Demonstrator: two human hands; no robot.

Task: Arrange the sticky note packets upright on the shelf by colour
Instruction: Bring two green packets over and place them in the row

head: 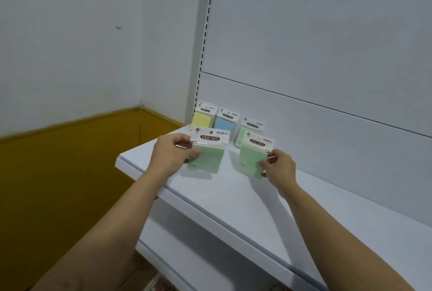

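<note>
**A:** What's nearest?

**B:** The left hand [171, 150] pinches the left green packet [208, 157] by its left edge, with fingers [194, 153] curled onto the front face. The right hand [279, 167] pinches the right green packet [252, 158] by its right edge. That packet is tilted. Both are low over the shelf [233, 199], and I cannot tell whether they touch it.

**A:** How will they handle?

**B:** Light, I judge: a stiff pad in slick wrap under a floppy header card. Grip the pad's sides, not the card.

**A:** And beyond the fingers?

**B:** 3 packets stand upright there. The rear green packet [243, 135] is just behind the right fingers. The blue packet [223, 124] is behind the left fingers, and the yellow packet [203, 119] is beyond that. Both held packets belong beside the rear green one.
</note>
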